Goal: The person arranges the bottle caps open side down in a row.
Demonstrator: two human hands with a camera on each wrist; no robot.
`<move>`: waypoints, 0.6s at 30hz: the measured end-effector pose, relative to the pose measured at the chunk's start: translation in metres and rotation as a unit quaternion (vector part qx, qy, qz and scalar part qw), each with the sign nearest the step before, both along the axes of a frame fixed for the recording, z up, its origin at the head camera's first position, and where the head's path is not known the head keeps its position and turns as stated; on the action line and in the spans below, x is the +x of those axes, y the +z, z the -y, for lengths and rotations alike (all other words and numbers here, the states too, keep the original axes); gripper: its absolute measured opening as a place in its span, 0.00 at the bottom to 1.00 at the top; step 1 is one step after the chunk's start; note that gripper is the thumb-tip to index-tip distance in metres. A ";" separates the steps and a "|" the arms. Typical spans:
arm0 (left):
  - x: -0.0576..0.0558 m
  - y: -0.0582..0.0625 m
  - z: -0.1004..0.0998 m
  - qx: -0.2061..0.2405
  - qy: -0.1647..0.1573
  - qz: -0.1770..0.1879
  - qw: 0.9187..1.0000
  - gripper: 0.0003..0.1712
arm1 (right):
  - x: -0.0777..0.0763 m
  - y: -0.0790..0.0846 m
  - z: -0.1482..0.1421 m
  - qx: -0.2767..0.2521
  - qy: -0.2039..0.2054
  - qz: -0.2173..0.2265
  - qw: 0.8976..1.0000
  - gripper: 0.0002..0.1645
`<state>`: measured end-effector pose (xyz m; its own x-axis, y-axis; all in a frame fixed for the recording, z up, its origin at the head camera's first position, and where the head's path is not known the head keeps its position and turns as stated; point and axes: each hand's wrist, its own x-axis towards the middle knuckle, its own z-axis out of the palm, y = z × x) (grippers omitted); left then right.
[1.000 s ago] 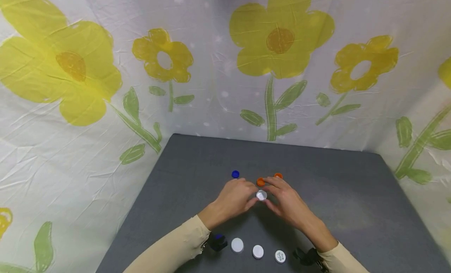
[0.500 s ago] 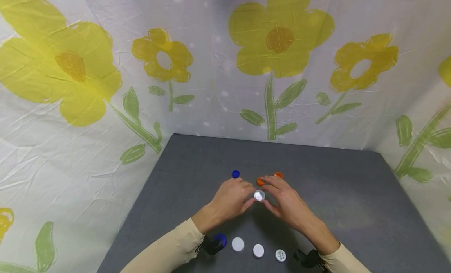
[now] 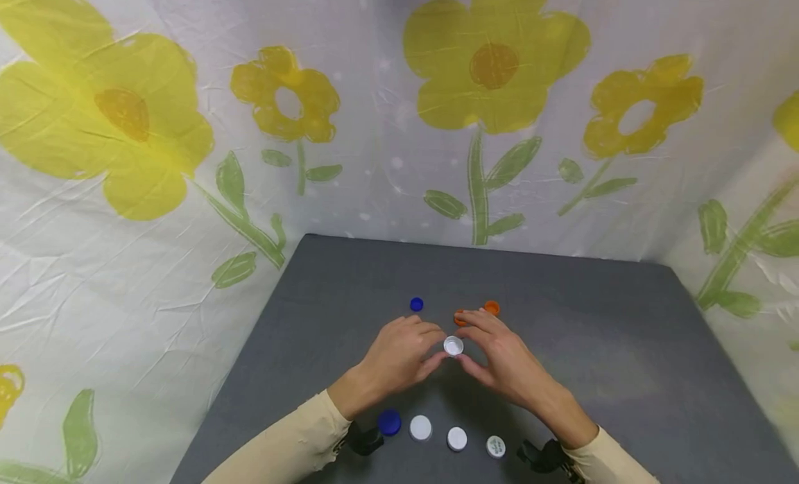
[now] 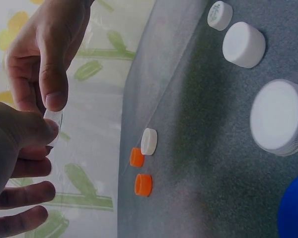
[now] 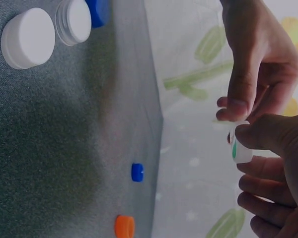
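Observation:
A small white bottle cap (image 3: 453, 346) is held between both hands above the table, its hollow side facing up. My left hand (image 3: 399, 352) pinches its left edge, thumb in front. From the other side my right hand (image 3: 502, 356) pinches it too. In the left wrist view, both thumbs press on the cap (image 4: 53, 119). A green mark shows on the underside of the cap (image 5: 242, 148) in the right wrist view. Just beyond the right fingers lie an orange cap (image 3: 460, 317), partly covered, and another orange cap (image 3: 492, 308).
A small blue cap (image 3: 416, 304) lies beyond the left hand. Nearer the person, a row holds a large blue cap (image 3: 389, 422), a large white cap (image 3: 421, 428), a white cap (image 3: 457, 439) and a printed white cap (image 3: 496, 446). Another white cap (image 4: 149, 141) lies near the orange ones.
Both hands have shifted slightly left with the white bottle cap between them. The large blue cap, mostly covered by the left wrist before, now shows fully.

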<state>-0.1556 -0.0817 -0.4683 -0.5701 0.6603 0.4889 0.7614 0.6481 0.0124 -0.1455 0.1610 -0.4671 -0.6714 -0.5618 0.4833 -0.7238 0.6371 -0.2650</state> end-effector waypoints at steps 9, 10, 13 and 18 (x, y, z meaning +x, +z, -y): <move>0.001 -0.007 0.003 0.011 -0.034 -0.065 0.997 0.18 | 0.003 -0.002 0.000 -0.026 -0.014 0.055 0.998 0.17; 0.001 -0.008 0.003 0.013 -0.036 -0.070 0.997 0.17 | 0.004 -0.002 0.000 -0.032 -0.013 0.063 0.997 0.16; 0.001 -0.010 0.003 0.025 -0.042 -0.081 0.996 0.15 | 0.004 -0.002 0.002 -0.052 -0.009 0.093 0.994 0.13; 0.002 -0.014 0.003 0.058 -0.047 -0.069 0.995 0.12 | 0.006 -0.002 0.003 -0.084 -0.017 0.151 0.985 0.08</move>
